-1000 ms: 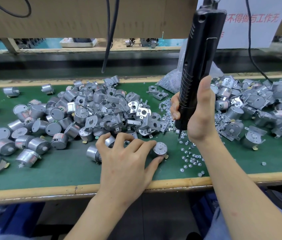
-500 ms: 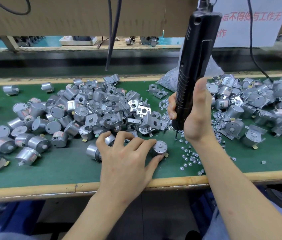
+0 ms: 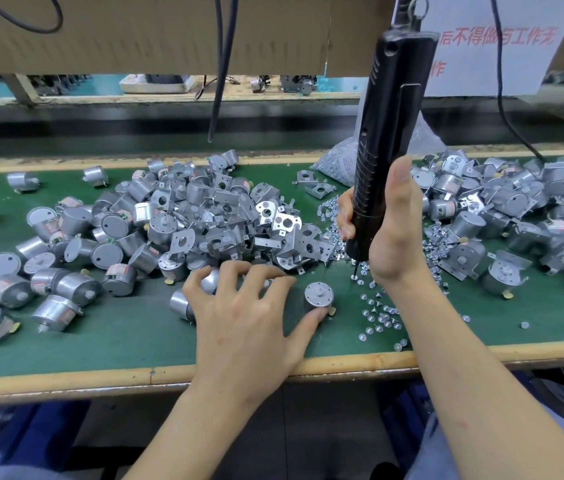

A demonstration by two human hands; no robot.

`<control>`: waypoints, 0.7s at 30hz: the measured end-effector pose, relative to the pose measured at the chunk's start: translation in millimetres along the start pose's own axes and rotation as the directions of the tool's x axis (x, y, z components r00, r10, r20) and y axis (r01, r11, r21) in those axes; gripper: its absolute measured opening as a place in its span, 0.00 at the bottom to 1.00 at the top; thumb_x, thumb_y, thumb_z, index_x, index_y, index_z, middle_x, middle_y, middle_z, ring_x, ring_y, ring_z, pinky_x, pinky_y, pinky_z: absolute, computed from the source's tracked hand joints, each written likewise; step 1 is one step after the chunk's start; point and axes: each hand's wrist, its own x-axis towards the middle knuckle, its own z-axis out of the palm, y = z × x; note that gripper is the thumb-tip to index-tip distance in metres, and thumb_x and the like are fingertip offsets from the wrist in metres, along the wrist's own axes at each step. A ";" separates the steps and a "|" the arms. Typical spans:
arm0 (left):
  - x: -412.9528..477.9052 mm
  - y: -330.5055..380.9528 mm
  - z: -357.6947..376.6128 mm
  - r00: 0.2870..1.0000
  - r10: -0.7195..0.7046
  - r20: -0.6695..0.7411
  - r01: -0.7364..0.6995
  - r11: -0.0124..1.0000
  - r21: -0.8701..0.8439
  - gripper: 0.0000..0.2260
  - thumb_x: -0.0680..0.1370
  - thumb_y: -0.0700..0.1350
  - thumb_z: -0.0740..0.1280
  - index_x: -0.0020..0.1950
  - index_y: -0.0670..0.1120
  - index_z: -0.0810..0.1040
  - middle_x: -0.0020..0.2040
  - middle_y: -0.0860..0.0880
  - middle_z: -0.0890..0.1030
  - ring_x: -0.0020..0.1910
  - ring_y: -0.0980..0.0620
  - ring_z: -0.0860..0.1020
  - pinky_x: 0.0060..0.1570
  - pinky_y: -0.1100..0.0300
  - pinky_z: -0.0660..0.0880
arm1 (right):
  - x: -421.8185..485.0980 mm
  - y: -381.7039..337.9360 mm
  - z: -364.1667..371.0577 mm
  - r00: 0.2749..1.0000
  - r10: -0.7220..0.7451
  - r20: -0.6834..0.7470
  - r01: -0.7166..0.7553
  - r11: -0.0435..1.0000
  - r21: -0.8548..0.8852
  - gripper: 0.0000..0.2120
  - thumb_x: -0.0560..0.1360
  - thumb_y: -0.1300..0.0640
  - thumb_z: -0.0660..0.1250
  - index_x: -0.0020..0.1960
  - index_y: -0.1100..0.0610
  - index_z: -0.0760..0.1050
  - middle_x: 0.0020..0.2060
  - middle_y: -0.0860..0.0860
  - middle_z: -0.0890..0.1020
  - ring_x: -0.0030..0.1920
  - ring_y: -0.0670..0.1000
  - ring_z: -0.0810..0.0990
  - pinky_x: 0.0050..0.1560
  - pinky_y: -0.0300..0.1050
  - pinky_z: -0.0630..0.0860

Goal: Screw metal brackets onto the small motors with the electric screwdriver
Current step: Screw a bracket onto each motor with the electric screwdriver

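My right hand grips the black electric screwdriver, which hangs nearly upright with its bit tip just above loose screws on the green mat. My left hand lies spread on the mat, its thumb against a small round motor that stands shaft-up; the fingers rest over other motors at the foot of the pile. A heap of metal brackets mixed with motors lies just behind the left hand.
Bare motors cover the left of the green bench. Motors with brackets fitted are piled at the right. A bag of screws sits behind the screwdriver. Cables hang from above. A wooden strip edges the bench front.
The screwdriver and right hand have shifted slightly left and lower toward the loose screws. The left hand stays on the mat by the upright motor.
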 end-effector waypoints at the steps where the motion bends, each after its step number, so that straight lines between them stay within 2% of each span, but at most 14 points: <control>1: 0.2 0.0 -0.8 0.999 -0.030 0.021 0.029 0.999 0.015 0.21 0.75 0.68 0.63 0.45 0.52 0.84 0.50 0.54 0.81 0.51 0.44 0.76 0.58 0.40 0.61 | 0.0 -0.5 0.1 1.000 0.003 0.001 -0.003 1.000 -0.005 0.49 0.69 0.22 0.62 0.51 0.72 0.65 0.28 0.54 0.72 0.24 0.53 0.68 0.29 0.42 0.67; 4: 0.2 0.6 -3.1 0.993 -0.081 0.084 0.076 0.996 0.055 0.27 0.77 0.70 0.55 0.42 0.52 0.85 0.54 0.51 0.81 0.54 0.43 0.75 0.58 0.40 0.60 | -0.3 -1.9 0.9 1.000 0.006 0.003 -0.006 1.000 -0.020 0.47 0.70 0.22 0.62 0.50 0.70 0.65 0.28 0.53 0.73 0.24 0.53 0.69 0.29 0.42 0.67; 9: 0.0 0.0 -4.2 0.982 -0.087 0.166 0.065 0.989 0.133 0.31 0.79 0.69 0.48 0.45 0.51 0.85 0.55 0.52 0.84 0.55 0.42 0.75 0.58 0.39 0.59 | 0.3 -7.7 4.5 1.000 0.009 0.010 -0.009 1.000 -0.019 0.40 0.70 0.23 0.61 0.48 0.64 0.67 0.28 0.53 0.73 0.24 0.52 0.70 0.29 0.42 0.68; 15: -0.7 1.1 -6.3 0.986 -0.044 0.158 0.018 0.986 0.167 0.26 0.79 0.65 0.54 0.46 0.49 0.85 0.51 0.53 0.84 0.53 0.43 0.76 0.57 0.39 0.61 | 0.3 -14.2 11.4 1.000 0.021 0.022 -0.021 1.000 -0.014 0.39 0.69 0.23 0.62 0.49 0.62 0.66 0.29 0.51 0.74 0.25 0.51 0.71 0.28 0.41 0.68; 21: -10.9 9.5 -13.6 0.994 -0.022 0.109 0.004 0.987 0.159 0.25 0.79 0.63 0.57 0.52 0.45 0.83 0.50 0.52 0.83 0.51 0.43 0.76 0.56 0.39 0.62 | -1.2 -19.2 17.8 0.999 0.014 0.040 -0.014 1.000 0.005 0.42 0.67 0.23 0.63 0.50 0.64 0.66 0.29 0.51 0.73 0.25 0.52 0.70 0.28 0.42 0.68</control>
